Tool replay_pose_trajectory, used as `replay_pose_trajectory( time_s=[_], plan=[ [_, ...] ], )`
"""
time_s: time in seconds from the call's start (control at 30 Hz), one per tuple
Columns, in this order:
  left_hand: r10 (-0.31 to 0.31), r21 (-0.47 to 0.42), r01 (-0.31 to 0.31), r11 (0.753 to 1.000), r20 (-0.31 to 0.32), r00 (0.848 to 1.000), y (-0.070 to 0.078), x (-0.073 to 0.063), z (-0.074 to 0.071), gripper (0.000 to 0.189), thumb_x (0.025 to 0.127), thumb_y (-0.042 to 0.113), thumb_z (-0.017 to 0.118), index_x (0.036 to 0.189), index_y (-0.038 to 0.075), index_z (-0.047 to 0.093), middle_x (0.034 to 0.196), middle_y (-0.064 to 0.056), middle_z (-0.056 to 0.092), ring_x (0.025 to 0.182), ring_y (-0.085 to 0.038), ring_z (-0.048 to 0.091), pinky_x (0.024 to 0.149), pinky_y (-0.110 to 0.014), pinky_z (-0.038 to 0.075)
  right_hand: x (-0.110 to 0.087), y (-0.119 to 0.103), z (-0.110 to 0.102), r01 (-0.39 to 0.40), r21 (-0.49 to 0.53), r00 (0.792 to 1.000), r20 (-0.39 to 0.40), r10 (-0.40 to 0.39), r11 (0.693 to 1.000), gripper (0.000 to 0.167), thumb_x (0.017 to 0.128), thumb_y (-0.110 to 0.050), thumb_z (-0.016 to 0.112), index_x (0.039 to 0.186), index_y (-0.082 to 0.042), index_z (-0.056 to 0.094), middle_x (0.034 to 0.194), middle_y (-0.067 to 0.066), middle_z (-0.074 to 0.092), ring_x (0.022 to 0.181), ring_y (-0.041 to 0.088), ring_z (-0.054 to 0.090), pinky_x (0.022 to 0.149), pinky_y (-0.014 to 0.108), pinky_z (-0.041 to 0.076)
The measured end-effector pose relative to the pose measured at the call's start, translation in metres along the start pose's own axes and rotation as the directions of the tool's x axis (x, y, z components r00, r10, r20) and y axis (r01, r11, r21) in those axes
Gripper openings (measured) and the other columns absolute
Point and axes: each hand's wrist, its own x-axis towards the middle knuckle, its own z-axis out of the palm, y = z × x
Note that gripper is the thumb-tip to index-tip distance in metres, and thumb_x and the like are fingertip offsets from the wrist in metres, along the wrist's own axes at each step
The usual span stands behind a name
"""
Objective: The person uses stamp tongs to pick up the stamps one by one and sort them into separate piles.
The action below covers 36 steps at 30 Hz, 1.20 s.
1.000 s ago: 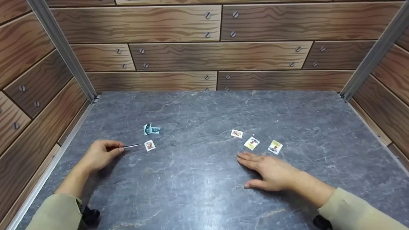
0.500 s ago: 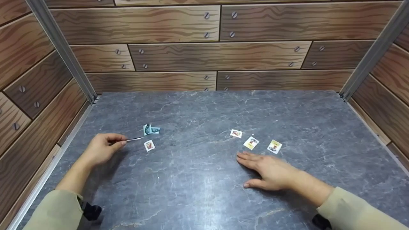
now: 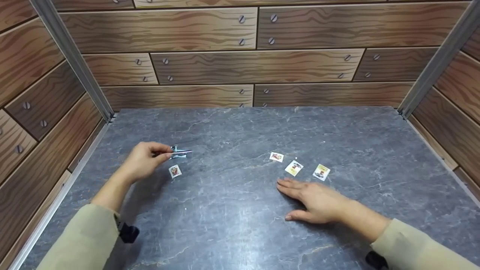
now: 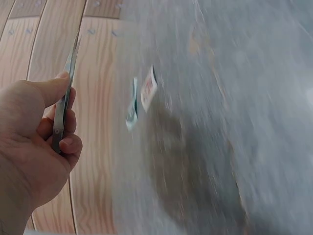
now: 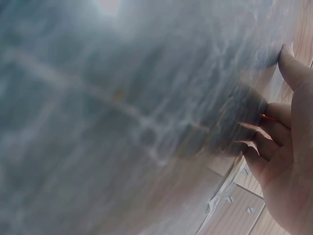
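Observation:
My left hand (image 3: 148, 159) pinches a pair of metal tweezers (image 4: 59, 122), held between thumb and fingers. The tips point right in the head view, over a teal curled piece of paper (image 3: 181, 156). In the left wrist view the tips stand up off the table with nothing seen between them. Just nearer than the teal piece lies a small white square with a red printed figure (image 3: 175, 171). My right hand (image 3: 318, 202) rests palm down on the table, fingers straight and thumb spread. Its fingertips lie just below a yellow-and-white picture square (image 3: 294, 168).
Another yellow picture square (image 3: 321, 172) lies to the right, and a small white one with a red figure (image 3: 276, 156) to the left. The grey marbled table (image 3: 232, 195) is enclosed by wood-patterned walls (image 3: 210, 67) with metal corner posts.
My left hand has moved forward and to the right with the tweezers, from beside the red-figured square to over the teal piece. The right hand stays in place.

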Motion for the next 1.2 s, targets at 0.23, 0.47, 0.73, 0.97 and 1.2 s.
replay_pose_trajectory(
  time_s=[0.23, 0.47, 0.73, 0.97, 1.2],
  plan=[
    [0.078, -0.026, -0.077, 0.997, 0.019, 0.997, 0.025, 0.024, 0.028, 0.015, 0.099, 0.008, 0.075, 0.109, -0.001, 0.08, 0.104, -0.013, 0.077, 0.087, -0.018, 0.062, 0.076, -0.03, 0.05, 0.001, 0.0, 0.0, 0.002, -0.011, 1.0, 0.0, -0.002, 1.0, 0.085, 0.1, -0.067, 0.059, 0.159, -0.006, 0.047, 0.165, 0.01, 0.043, 0.149, 0.034, 0.043, 0.115, 0.053, 0.041],
    [0.103, -0.076, -0.098, 0.992, 0.074, 0.992, 0.045, 0.041, 0.055, 0.015, 0.098, 0.006, 0.075, 0.11, -0.001, 0.08, 0.098, -0.009, 0.075, 0.081, -0.014, 0.059, 0.072, -0.027, 0.049, 0.0, 0.004, -0.002, -0.01, -0.029, 0.999, -0.038, 0.009, 1.0, 0.089, 0.098, -0.069, 0.061, 0.158, -0.005, 0.048, 0.165, 0.011, 0.043, 0.148, 0.034, 0.045, 0.116, 0.053, 0.04],
    [0.123, -0.09, -0.114, 0.989, 0.113, 0.986, 0.056, 0.053, 0.078, 0.012, 0.099, 0.007, 0.073, 0.106, 0.002, 0.082, 0.087, 0.0, 0.071, 0.074, -0.01, 0.054, 0.066, -0.025, 0.045, 0.008, 0.023, -0.016, -0.076, -0.043, 0.995, -0.07, 0.072, 0.996, 0.092, 0.096, -0.068, 0.065, 0.16, -0.004, 0.045, 0.167, 0.014, 0.039, 0.15, 0.038, 0.041, 0.117, 0.058, 0.037],
    [0.133, -0.083, -0.122, 0.989, 0.135, 0.982, 0.064, 0.061, 0.095, 0.012, 0.099, 0.009, 0.074, 0.105, 0.002, 0.082, 0.085, 0.003, 0.071, 0.073, -0.008, 0.055, 0.067, -0.025, 0.045, 0.02, 0.039, -0.022, -0.103, -0.091, 0.994, -0.044, 0.1, 0.99, 0.099, 0.094, -0.073, 0.064, 0.163, -0.007, 0.04, 0.169, 0.015, 0.034, 0.152, 0.039, 0.037, 0.116, 0.062, 0.036],
    [0.13, -0.084, -0.118, 0.989, 0.159, 0.979, 0.07, 0.069, 0.112, 0.011, 0.099, 0.011, 0.075, 0.104, 0.005, 0.083, 0.088, 0.001, 0.074, 0.074, -0.007, 0.056, 0.068, -0.025, 0.047, 0.031, 0.05, -0.02, -0.117, -0.128, 0.993, 0.001, 0.118, 0.985, 0.107, 0.091, -0.082, 0.057, 0.166, -0.009, 0.034, 0.171, 0.015, 0.031, 0.155, 0.04, 0.031, 0.119, 0.06, 0.032]
  ],
)
